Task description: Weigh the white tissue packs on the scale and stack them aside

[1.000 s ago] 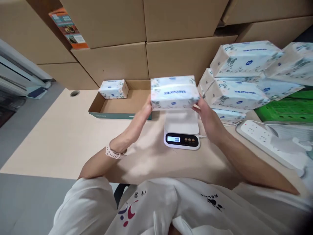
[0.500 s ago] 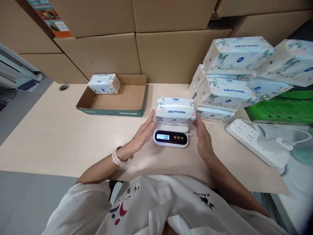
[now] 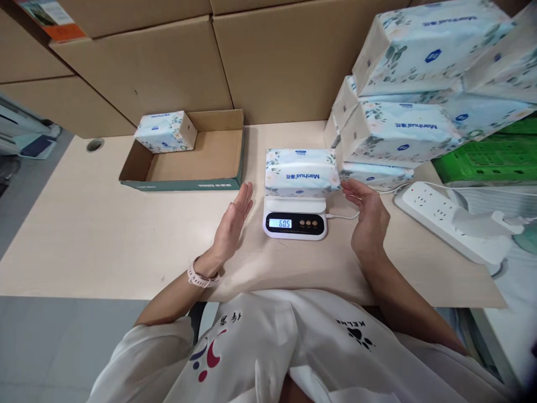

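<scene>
A pack of tissues [image 3: 301,172] with a floral print lies on the white digital scale [image 3: 295,204], whose lit display reads about 60.5. Left of the scale, my left hand [image 3: 232,224] is open, its fingers straight and touching nothing. My right hand [image 3: 368,218] is also open, fingers slightly curved, just right of the pack and apart from it. Both palms face inward toward the scale.
A shallow cardboard tray [image 3: 180,184] holding one tissue pack [image 3: 165,132] stands at left. More tissue packs [image 3: 403,131] are stacked at right, by a green crate [image 3: 482,159] and a white power strip [image 3: 453,221]. Cardboard boxes [image 3: 277,61] line the back.
Both hands have moved outward, away from the tissue pack on the scale. The display has gone from 0.0 to about 60.5. The camera view has shifted slightly.
</scene>
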`<state>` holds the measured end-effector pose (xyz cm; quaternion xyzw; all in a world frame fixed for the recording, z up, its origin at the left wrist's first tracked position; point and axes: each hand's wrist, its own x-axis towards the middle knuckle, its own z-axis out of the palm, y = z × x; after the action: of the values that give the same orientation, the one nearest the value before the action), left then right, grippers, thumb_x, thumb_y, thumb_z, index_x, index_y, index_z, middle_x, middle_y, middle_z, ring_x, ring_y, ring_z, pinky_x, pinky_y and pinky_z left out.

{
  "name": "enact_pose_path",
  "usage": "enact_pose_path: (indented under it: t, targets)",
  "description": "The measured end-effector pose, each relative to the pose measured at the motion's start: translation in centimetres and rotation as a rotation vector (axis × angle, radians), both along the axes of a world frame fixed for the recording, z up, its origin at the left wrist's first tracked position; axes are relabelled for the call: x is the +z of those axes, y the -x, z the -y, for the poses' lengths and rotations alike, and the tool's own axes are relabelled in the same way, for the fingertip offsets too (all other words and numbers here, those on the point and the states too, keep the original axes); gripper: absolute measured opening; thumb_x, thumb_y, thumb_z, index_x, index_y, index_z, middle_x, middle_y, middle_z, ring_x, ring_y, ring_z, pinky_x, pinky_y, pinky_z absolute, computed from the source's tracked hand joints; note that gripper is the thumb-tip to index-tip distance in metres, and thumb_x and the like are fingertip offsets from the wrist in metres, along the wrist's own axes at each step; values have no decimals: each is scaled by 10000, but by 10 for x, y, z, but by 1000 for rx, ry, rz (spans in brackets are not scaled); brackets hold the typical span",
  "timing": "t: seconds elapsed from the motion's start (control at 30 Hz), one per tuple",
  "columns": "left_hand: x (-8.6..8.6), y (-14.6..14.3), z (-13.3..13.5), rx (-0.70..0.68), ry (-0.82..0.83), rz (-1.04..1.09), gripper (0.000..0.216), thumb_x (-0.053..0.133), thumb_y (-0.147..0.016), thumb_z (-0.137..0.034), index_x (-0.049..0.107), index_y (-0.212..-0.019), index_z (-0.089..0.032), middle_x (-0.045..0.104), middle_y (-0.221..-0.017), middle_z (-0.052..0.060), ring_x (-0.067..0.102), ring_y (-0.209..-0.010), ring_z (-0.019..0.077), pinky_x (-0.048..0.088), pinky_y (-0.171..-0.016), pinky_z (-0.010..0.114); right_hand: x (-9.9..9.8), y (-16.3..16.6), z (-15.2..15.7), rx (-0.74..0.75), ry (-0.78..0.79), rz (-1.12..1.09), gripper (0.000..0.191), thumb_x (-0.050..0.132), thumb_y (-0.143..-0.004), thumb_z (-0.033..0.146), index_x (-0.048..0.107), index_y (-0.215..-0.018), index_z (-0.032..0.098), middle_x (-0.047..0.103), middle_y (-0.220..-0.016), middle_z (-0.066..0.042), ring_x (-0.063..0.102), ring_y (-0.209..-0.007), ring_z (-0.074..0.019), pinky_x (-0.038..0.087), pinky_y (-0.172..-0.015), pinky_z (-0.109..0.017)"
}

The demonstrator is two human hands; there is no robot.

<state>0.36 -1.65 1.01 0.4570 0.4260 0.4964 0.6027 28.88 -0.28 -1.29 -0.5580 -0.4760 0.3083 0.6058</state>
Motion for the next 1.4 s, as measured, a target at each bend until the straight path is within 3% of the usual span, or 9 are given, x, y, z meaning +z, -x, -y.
enact_pose_path:
  t: [0.23, 0.47, 0.67, 0.9, 1.07, 1.4]
  targets:
    - [0, 0, -1, -2, 3, 6, 756, 462, -970, -795, 525, -1585, -362, 292, -1791, 1, 167, -1706, 269, 168, -1414, 494, 0, -2, -3, -26, 19, -55, 615, 380, -1031, 689, 759, -1214, 240, 781, -1198, -86, 733, -1188, -244, 557, -1070, -505]
    - [-1, 0, 0, 11, -23, 28, 708, 491, -976, -767, 508, -1582, -400, 359, -1765, -12, 225, -1695, 234, 166, -1412, 485, 1, -3, -3, -8, 22, -104, 580, 455, -1005, 694, 767, -1219, 254, 785, -1265, -93, 724, -1233, -271, 526, -1120, -548]
    - [1, 0, -1, 26, -17, 15, 706, 504, -961, -777, 554, -1533, -366, 375, -1761, 7, 246, -1691, 250, 205, -1405, 467, 4, -2, -3, -18, 59, -101, 646, 445, -990, 727, 755, -1223, 211, 781, -1273, -121, 724, -1223, -252, 528, -1107, -481]
    - [-1, 1, -2, 81, -35, 47, 575, 570, -960, -724, 688, -1333, -303, 510, -1681, 44, 351, -1651, 278, 255, -1385, 499, 5, -2, -4, -59, 69, -151, 622, 500, -965, 722, 786, -1138, 197, 793, -1110, -103, 734, -1115, -239, 525, -1062, -465]
    - [-5, 4, -4, 74, -58, 59, 527, 600, -952, -713, 709, -1249, -292, 556, -1643, 48, 353, -1649, 288, 242, -1380, 536, 6, -1, -3, -25, 84, -144, 615, 494, -958, 743, 784, -1136, 231, 799, -1158, -76, 738, -1133, -232, 511, -1109, -497]
    - [-7, 5, -4, 51, -56, 42, 617, 590, -947, -731, 626, -1398, -312, 491, -1692, 56, 331, -1659, 294, 236, -1384, 528, 7, -1, -1, 35, 80, -143, 626, 480, -987, 726, 766, -1201, 211, 791, -1275, -99, 742, -1216, -214, 504, -1184, -478]
